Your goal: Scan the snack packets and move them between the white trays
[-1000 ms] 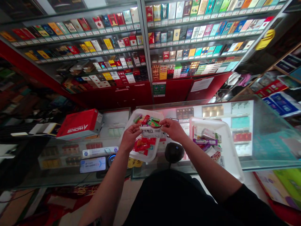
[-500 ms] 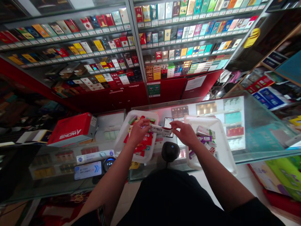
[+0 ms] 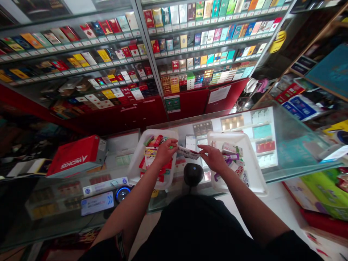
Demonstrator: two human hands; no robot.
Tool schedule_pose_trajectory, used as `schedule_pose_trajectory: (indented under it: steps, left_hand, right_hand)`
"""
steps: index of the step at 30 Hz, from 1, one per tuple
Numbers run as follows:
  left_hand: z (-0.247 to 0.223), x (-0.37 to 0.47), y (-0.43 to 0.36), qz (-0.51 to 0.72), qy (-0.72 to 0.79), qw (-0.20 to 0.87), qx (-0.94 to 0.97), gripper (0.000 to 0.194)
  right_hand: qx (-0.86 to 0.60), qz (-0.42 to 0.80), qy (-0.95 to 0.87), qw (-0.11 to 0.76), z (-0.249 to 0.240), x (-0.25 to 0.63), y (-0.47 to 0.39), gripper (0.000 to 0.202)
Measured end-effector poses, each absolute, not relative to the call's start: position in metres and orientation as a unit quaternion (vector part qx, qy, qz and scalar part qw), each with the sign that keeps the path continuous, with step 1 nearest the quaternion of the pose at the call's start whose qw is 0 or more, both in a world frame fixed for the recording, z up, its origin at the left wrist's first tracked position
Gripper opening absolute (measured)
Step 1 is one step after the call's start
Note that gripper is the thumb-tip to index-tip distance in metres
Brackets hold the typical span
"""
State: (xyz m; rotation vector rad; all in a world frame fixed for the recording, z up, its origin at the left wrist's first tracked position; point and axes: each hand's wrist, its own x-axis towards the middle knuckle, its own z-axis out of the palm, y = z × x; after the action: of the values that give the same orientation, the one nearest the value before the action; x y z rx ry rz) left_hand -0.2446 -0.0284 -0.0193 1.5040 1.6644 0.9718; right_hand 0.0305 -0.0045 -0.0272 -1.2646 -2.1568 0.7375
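A long narrow pack with dark print (image 3: 188,152) is held level between both hands, above the counter and behind the black scanner (image 3: 193,174). Pinching its left end is my left hand (image 3: 165,154), over the right side of the left white tray (image 3: 133,170). At the pack's right end my right hand (image 3: 213,156) has thumb and fingers closed on it, beside the left edge of the right white tray (image 3: 257,174). Colourful packets fill much of the left tray; a few boxes and purple items lie in the right one. A phone (image 3: 190,143) with a lit screen lies behind the pack.
The glass counter (image 3: 288,156) runs across the view. On it at the left are a red box (image 3: 76,156), a long white box (image 3: 106,186), a blue-white card stand (image 3: 97,203) and a round lit device (image 3: 123,194). Shelves of small packs stand behind.
The view has shifted slightly. The pack has tipped so that a narrower face shows, still held by both hands. The round device's blue ring is now brightly lit.
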Motion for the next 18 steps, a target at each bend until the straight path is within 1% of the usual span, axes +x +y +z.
schedule_pose_trajectory:
  steps: [5, 11, 15, 18]
  left_hand:
    - [-0.026, -0.244, -0.026, 0.37, 0.634, 0.346, 0.584, 0.035]
    - [-0.024, -0.24, -0.025, 0.361, 0.638, 0.343, 0.587, 0.033]
    - [-0.022, -0.239, -0.026, 0.361, 0.631, 0.335, 0.599, 0.031]
    - [-0.021, -0.237, -0.027, 0.364, 0.628, 0.342, 0.597, 0.03]
  right_hand:
    - [-0.475, 0.264, -0.8, 0.256, -0.038, 0.034, -0.009, 0.048]
    - [-0.466, 0.267, -0.806, 0.25, -0.038, 0.035, -0.009, 0.036]
    - [-0.47, 0.262, -0.811, 0.232, -0.039, 0.036, -0.011, 0.035]
    - [-0.474, 0.261, -0.806, 0.239, -0.041, 0.039, -0.013, 0.038]
